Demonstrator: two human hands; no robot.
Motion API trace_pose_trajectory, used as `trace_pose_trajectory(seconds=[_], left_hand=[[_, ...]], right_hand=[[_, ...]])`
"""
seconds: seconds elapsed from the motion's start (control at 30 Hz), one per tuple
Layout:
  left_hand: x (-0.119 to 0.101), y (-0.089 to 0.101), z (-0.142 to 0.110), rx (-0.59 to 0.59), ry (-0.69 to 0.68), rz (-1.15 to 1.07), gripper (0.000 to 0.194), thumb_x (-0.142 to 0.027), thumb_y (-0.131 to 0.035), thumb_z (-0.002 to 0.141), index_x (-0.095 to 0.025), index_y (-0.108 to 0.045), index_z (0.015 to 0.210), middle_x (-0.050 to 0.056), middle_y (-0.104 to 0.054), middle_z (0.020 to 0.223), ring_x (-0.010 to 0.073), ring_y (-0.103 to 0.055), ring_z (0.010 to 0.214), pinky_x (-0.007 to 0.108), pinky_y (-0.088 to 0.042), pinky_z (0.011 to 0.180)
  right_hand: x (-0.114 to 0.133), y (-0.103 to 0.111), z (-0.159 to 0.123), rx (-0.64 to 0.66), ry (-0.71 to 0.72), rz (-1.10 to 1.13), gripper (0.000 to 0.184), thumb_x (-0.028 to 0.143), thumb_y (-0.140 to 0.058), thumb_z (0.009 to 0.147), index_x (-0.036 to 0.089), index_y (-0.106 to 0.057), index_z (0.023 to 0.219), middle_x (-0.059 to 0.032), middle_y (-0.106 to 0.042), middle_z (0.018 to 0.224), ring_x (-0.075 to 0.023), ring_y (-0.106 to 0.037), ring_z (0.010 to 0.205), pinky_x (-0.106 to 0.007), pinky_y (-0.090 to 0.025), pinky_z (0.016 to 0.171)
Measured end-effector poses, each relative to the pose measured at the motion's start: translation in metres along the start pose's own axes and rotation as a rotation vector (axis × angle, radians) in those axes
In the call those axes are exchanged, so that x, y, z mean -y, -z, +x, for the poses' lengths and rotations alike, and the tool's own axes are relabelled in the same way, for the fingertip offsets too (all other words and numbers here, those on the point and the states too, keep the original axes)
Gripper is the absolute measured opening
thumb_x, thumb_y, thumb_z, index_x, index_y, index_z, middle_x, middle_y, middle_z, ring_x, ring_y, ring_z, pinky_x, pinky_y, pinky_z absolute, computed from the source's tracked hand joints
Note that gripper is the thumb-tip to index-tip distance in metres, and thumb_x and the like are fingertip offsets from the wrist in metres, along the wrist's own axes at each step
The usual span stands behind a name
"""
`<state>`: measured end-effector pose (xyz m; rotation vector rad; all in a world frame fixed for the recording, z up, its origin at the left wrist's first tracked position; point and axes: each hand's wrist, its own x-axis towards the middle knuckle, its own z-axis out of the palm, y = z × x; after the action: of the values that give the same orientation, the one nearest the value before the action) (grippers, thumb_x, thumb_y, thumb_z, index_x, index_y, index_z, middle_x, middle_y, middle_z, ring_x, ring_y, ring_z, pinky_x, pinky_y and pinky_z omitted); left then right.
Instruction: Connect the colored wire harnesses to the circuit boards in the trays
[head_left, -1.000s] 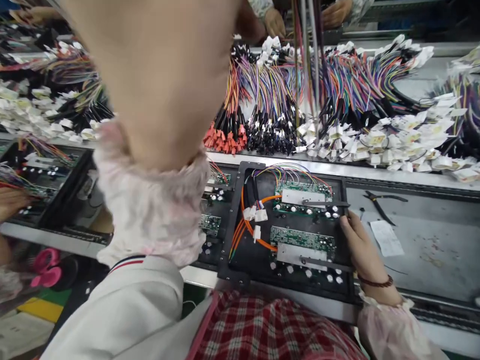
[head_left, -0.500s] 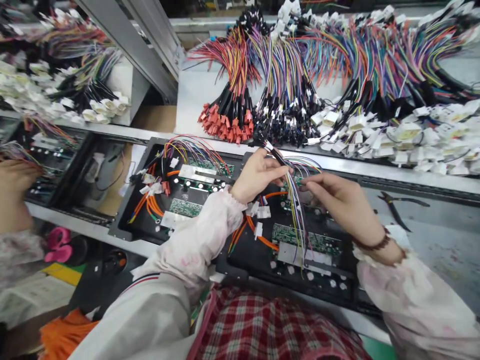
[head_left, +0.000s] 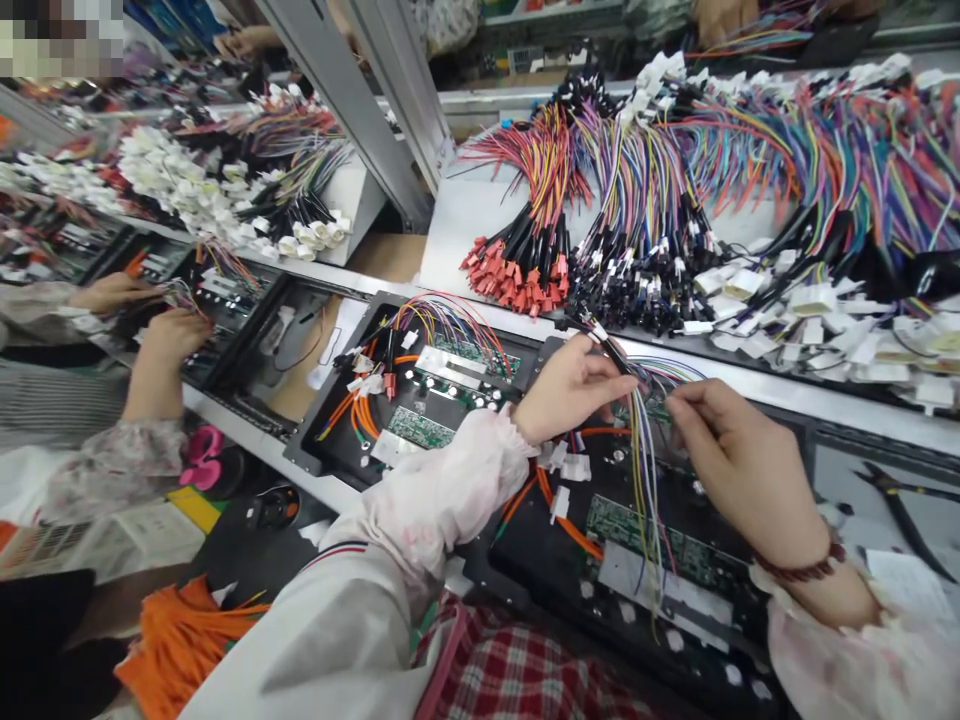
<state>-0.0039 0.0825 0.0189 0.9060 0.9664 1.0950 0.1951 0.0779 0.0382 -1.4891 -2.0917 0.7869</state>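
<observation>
My left hand (head_left: 574, 388) is closed on a wire harness (head_left: 646, 460), gripping it at its black sleeve. Loose coloured wires hang from the sleeve over a black tray (head_left: 525, 555) that carries green circuit boards (head_left: 637, 525). Other thin wires (head_left: 667, 368) arc right, towards the tray's upper board. My right hand (head_left: 750, 465) has its thumb and forefinger pinched beside these wires; what lies between the fingertips is too small to make out. Orange cables (head_left: 568, 530) and white connectors (head_left: 574, 466) sit at the tray's left side.
A second tray (head_left: 315, 440) with boards lies to the left. Behind the trays are heaped harnesses with red connectors (head_left: 517, 278), black ones (head_left: 637, 280) and white ones (head_left: 817, 310). Cutting pliers (head_left: 907, 510) lie at right. A co-worker's hands (head_left: 169, 345) are at far left, near a metal post (head_left: 345, 100).
The view has swung left, so everything appears further right and more of the co-worker shows. My left hand keeps its hold on the harness; my right hand stays pinched beside the wires.
</observation>
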Motion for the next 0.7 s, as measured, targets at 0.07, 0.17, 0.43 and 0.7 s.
trace_pose_trajectory(seconds=[0.07,0.17,0.43,0.7], left_hand=[[0.000,0.001,0.000,0.007,0.003,-0.004,0.052,-0.042,-0.085,0.075,-0.020,-0.043,0.095,-0.002,-0.066,0.072,0.0101,-0.060,0.056,0.020,-0.050,0.044],[0.000,0.002,-0.001,0.012,0.002,0.001,0.047,-0.039,-0.082,0.078,-0.020,-0.044,0.097,-0.002,-0.065,0.075,0.0096,-0.060,0.056,0.019,-0.050,0.044],[-0.001,0.001,-0.003,-0.026,0.020,0.003,0.032,-0.023,-0.074,0.082,-0.019,-0.045,0.097,-0.003,-0.063,0.074,0.0099,-0.060,0.059,0.018,-0.052,0.045],[-0.007,0.008,0.003,-0.255,-0.087,0.035,0.022,-0.022,-0.073,0.083,-0.016,-0.054,0.093,0.000,-0.069,0.070,0.0112,-0.064,0.052,0.016,-0.050,0.039]], right_hand=[[-0.001,-0.001,0.000,-0.021,0.026,-0.058,0.026,0.046,-0.050,0.096,0.024,-0.063,0.094,0.0007,-0.068,0.073,-0.0141,-0.059,0.057,-0.026,-0.038,0.057],[-0.004,-0.001,0.000,-0.042,0.052,-0.096,0.026,0.046,-0.050,0.095,0.024,-0.064,0.094,0.0008,-0.069,0.073,-0.0133,-0.059,0.053,-0.026,-0.037,0.054],[-0.002,0.003,-0.001,-0.051,0.083,-0.177,0.030,0.048,-0.047,0.098,0.023,-0.064,0.094,-0.0003,-0.069,0.073,-0.0146,-0.059,0.055,-0.026,-0.038,0.055],[-0.038,0.044,-0.043,0.063,0.009,-0.386,0.031,0.044,-0.043,0.101,0.022,-0.062,0.092,-0.0061,-0.065,0.085,-0.0198,-0.062,0.073,-0.031,-0.044,0.065]])
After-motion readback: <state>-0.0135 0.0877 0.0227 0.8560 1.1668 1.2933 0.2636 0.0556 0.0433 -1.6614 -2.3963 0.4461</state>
